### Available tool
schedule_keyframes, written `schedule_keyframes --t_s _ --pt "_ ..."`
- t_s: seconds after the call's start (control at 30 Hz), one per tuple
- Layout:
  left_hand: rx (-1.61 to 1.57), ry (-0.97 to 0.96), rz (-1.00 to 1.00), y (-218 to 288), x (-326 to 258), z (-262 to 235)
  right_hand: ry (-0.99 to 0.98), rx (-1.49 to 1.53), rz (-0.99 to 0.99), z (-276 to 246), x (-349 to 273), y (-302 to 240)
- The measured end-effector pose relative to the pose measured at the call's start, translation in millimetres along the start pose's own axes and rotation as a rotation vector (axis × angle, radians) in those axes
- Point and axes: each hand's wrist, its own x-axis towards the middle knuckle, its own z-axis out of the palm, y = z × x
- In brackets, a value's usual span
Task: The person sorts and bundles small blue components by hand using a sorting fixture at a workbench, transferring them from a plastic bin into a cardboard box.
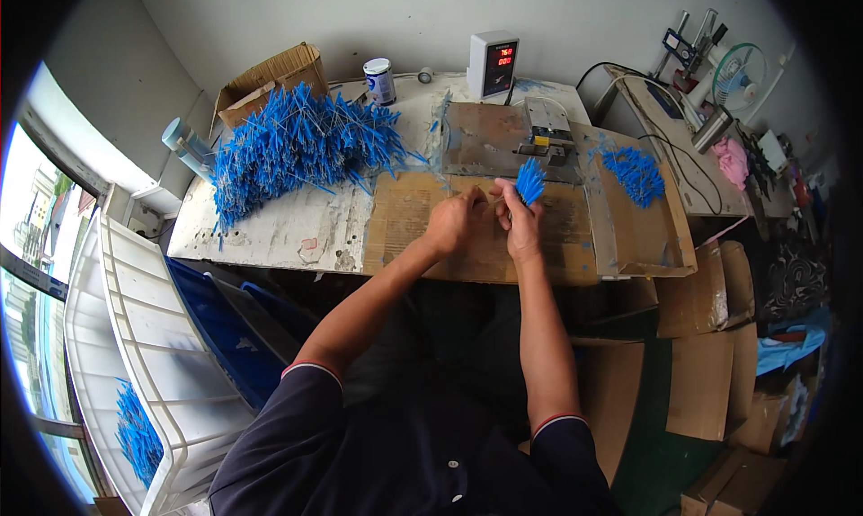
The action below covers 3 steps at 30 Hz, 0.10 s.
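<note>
My right hand (520, 221) is closed round a small bunch of thin blue pieces (530, 182), whose blue ends fan out above the fist. Just left of it, my left hand (456, 221) has its fingers pinched together; whatever they grip is too small to make out. Both hands are over a brown cardboard sheet (413, 228) on the bench. Beyond the right hand stands a small metal machine (547, 129) on a worn metal plate (476, 125). A large heap of similar thin blue pieces (297, 147) lies to the left.
An open cardboard tray (643, 237) on the right holds more blue pieces (634, 176). Behind are a display box with red digits (494, 65), a can (379, 80) and a cardboard box (279, 74). White plastic crates (171, 336) stand at lower left; cartons (706, 381) sit at lower right.
</note>
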Motion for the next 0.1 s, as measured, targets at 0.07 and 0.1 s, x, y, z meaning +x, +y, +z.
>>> schedule_keyframes --t_s 0.07,0.1 --pt "0.030 -0.107 0.031 7 0 10 0.010 0.036 -0.023 -10 7 6" --pt "-0.017 -0.117 0.106 5 1 11 0.020 0.072 -0.043 -17 12 10"
